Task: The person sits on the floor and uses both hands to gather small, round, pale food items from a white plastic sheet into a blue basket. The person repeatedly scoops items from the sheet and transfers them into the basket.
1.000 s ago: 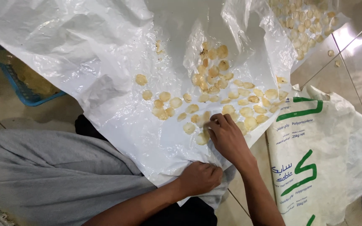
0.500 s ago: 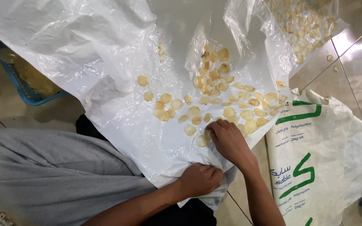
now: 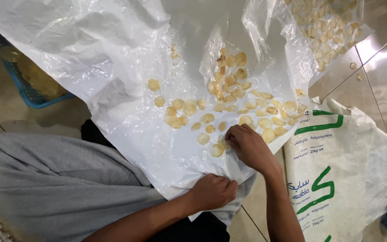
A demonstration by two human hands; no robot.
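- Pale yellow round chips [image 3: 229, 107] lie scattered mid-sheet on the crinkled white plastic sheet [image 3: 113, 67]; spreading seems underway
- right hand [image 3: 247, 145] pinches a chip, fingers together; next move calls for placing it apart
- left hand [image 3: 213, 192] grips the sheet's near edge, fingers curled; white printed sack [image 3: 337, 179] right

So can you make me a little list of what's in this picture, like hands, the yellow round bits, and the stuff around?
left hand: fist closed on the near edge of the crinkled white plastic sheet
right hand: fingertips on the pale yellow round chips
chips: spread flat across the sheet
beside: white woven sack with green marks on the tiled floor
far left: blue plastic basket, partly under the sheet
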